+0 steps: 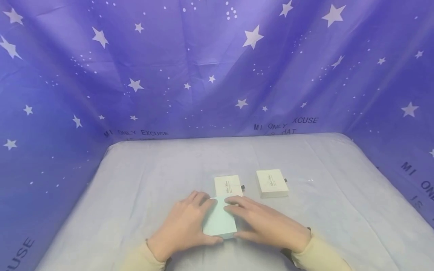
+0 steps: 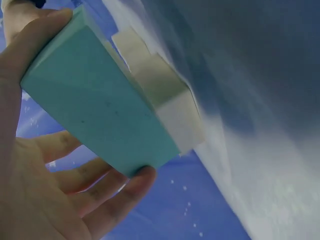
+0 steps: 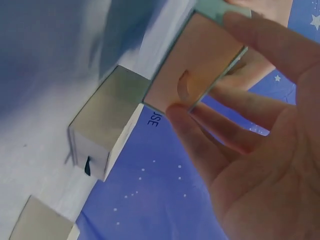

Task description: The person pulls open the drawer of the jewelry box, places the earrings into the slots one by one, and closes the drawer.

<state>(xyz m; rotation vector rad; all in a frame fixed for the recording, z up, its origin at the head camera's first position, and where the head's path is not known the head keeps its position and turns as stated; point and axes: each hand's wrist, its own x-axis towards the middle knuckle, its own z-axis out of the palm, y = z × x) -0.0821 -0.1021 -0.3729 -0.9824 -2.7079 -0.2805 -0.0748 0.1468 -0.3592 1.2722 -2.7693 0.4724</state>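
Teal box (image 1: 219,221): just nearside of left white box (image 1: 227,185)
Left hand (image 1: 185,221): clamped on teal box, between thumb and fingers
Right hand (image 1: 260,219): likewise clamped on teal box
Right white box (image 1: 272,183): right of left white box

A starry curtain (image 1: 217,45) hangs behind pale cloth (image 1: 162,165).

Beneath your fingers (image 1: 239,201) you have a pale cloth (image 1: 176,165), its far corners rounded. Beyond your fingers and off to either side hangs a purple curtain (image 1: 203,45) with white stars (image 1: 253,37), dark lettering (image 1: 154,133) and shaded folds.
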